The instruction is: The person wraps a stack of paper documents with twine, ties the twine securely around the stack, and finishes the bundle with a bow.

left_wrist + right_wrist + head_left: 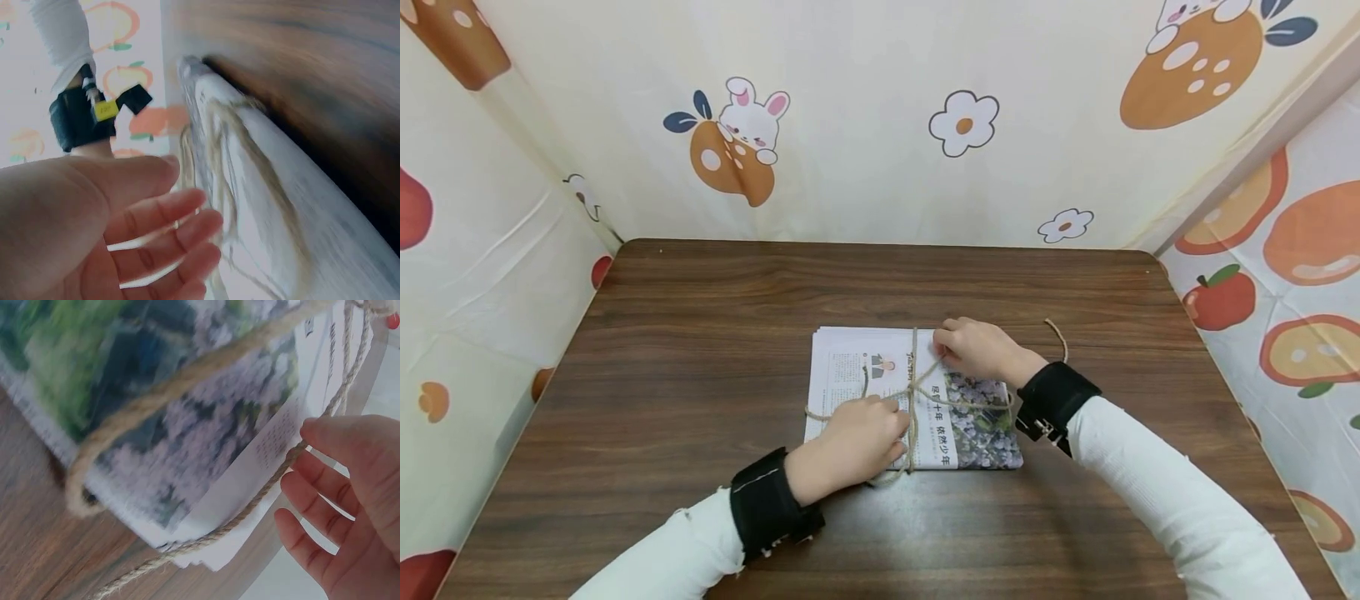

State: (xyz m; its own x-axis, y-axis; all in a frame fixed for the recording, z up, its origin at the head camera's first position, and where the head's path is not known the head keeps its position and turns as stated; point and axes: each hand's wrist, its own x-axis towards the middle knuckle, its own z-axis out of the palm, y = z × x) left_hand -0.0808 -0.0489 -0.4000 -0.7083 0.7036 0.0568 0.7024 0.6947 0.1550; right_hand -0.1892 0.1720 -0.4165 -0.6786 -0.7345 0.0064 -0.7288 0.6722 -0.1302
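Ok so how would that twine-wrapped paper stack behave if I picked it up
The paper stack probably flexes slightly, since its edges show thin layers. Flat on the table, it seems unlikely to roll. The twine crossing it both ways should help keep it together.

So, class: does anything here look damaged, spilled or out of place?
Nothing looks damaged or spilled. A loose twine end strays beyond the right edge of the paper stack, which seems ordinary while the right hand pinches the twine.
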